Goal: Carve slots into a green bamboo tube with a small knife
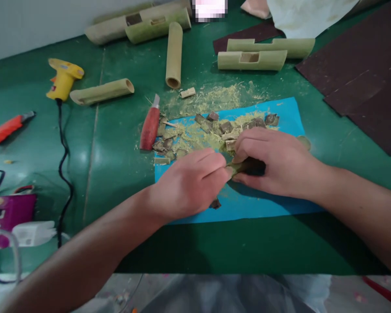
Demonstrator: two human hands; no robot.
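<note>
My right hand [270, 156] is wrapped round a greenish bamboo piece [237, 168], which is mostly hidden under the fingers and palm. A rounded pale end [304, 141] shows beyond the back of this hand. Close against it, my left hand [198, 180] is closed, its fingertips at the near end of the bamboo; what it pinches is hidden. Both hands are above a blue sheet [247, 214] strewn with bamboo shavings [198, 141] and small dark brown scraps [226, 127]. A red-handled knife [150, 128] lies at the sheet's left edge.
Cut bamboo tubes lie behind, among them an upright-pointing tube [173, 54] and a notched tube [263, 61]. Dark brown sheets [361, 78] cover the right. On the left are a yellow glue gun [63, 78] with its cord, an orange cutter [4, 132] and a purple box [14, 213].
</note>
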